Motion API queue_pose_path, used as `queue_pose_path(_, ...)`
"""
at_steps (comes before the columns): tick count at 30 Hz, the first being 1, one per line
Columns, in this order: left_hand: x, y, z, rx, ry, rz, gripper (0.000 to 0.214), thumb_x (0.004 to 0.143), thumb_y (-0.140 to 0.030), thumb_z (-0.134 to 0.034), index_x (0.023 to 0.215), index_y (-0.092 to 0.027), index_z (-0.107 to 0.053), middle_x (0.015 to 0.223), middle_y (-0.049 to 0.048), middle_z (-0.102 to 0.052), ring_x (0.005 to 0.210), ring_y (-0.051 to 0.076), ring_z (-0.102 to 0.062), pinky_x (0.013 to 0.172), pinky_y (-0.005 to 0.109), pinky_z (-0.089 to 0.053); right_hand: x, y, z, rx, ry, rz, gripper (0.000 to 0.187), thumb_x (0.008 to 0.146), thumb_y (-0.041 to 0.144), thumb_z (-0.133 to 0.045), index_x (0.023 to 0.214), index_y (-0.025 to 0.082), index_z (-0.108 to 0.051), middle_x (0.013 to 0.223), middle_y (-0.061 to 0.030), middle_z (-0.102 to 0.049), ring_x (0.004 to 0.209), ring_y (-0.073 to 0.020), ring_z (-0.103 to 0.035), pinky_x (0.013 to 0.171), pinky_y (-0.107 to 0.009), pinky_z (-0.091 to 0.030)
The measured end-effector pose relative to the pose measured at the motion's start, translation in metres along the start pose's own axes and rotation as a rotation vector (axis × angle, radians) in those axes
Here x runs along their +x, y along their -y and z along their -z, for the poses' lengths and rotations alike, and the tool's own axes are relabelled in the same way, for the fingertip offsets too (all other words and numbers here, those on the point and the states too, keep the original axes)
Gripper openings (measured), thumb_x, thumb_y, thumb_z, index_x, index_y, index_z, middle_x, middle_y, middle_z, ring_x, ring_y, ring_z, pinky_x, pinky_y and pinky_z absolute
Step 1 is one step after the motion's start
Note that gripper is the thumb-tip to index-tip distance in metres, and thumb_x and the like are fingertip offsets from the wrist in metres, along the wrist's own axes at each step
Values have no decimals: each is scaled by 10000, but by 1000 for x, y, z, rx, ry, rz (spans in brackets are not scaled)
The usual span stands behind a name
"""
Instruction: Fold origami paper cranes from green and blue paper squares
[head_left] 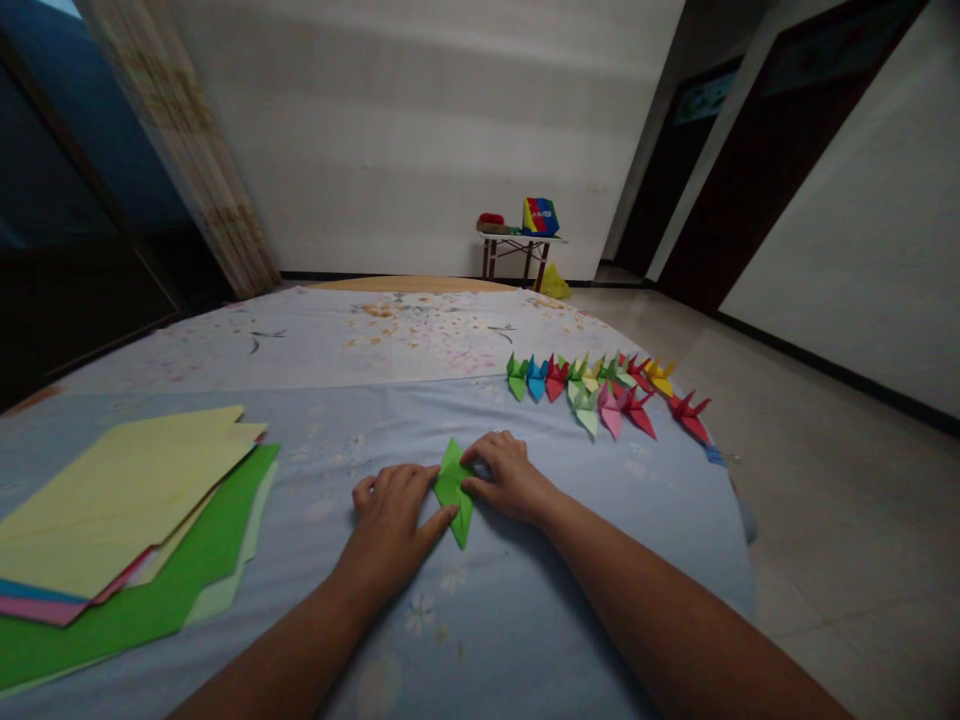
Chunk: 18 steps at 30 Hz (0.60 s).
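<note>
A green folded paper [452, 482], shaped like a long diamond, lies on the blue cloth between my two hands. My left hand [397, 515] holds its left side, the index finger at the upper left edge and the thumb on the lower part. On the opposite side, my right hand [506, 475] has its thumb and index finger on the right edge of the paper. The fold has a centre crease in its lower half. Farther right stand several folded paper cranes [609, 410] in green, blue, red, pink and yellow.
A stack of coloured paper sheets [127, 490], yellow on top, lies at the left. The table [337, 400] has a flowered cloth and a rounded right edge. Beyond it, a small stand [523, 239] bears a colourful box [540, 216] by the wall.
</note>
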<state>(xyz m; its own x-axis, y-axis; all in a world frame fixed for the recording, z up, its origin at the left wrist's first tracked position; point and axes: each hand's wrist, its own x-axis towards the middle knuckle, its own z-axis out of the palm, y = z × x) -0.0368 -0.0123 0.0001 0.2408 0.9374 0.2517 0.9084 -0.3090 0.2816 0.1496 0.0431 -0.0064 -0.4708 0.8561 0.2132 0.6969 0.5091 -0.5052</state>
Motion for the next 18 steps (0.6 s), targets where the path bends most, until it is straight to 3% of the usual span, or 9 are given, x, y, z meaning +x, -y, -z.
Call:
queue_pose_path(6,8,4,2,-123,-17,68,224,795,-356,-550,973,-251,-635,961,22,-670,986,246,-535,880,431,-289,2,1,-1,102,13,55,196,740,187,-667,894,214,-550,896,6,-599,920,-171,-474,817,-309,-282)
queue_pose_path(12,14,6,2,-168,-3,116,160,761,-328,-575,875,-262,-666,881,4,-685,928,240,-557,850,426,-307,3,3,-3,125,11,85,253,742,167,-668,970,228,-578,878,14,-621,904,-159,-493,816,-298,-291)
queue_pose_path(18,17,-2,5,-147,14,141,132,765,-307,-559,797,-245,-670,830,1,-685,889,231,-560,828,424,-309,5,4,-3,82,23,36,103,742,208,-667,839,215,-633,824,3,-632,876,-171,-501,803,-324,-292)
